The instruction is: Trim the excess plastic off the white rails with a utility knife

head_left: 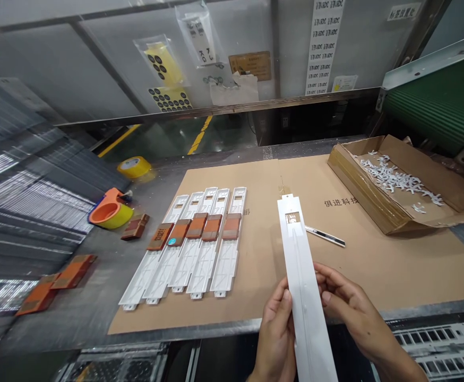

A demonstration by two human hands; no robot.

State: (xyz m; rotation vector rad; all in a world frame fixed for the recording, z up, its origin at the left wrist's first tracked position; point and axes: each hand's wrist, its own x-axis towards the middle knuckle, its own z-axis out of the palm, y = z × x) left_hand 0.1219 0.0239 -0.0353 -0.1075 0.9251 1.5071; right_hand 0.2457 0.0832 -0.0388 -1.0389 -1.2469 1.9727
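Observation:
A long white plastic strip (301, 265) with a small square window near its far end reaches away from me over a brown cardboard sheet (375, 249). My left hand (276, 329) grips its left edge near the bench's front edge. My right hand (351, 307) holds its right edge, fingers curled against it. Left of the strip, several similar white strips (192, 246) lie side by side on the cardboard, each with a brown-orange block across its middle.
A thin black-and-white tool (325, 236) lies right of the held strip. An open cardboard box (403, 183) of small white plastic bits sits at back right. Orange tape dispenser (110, 211), yellow tape roll (134, 166) and loose brown blocks (57, 281) lie at left.

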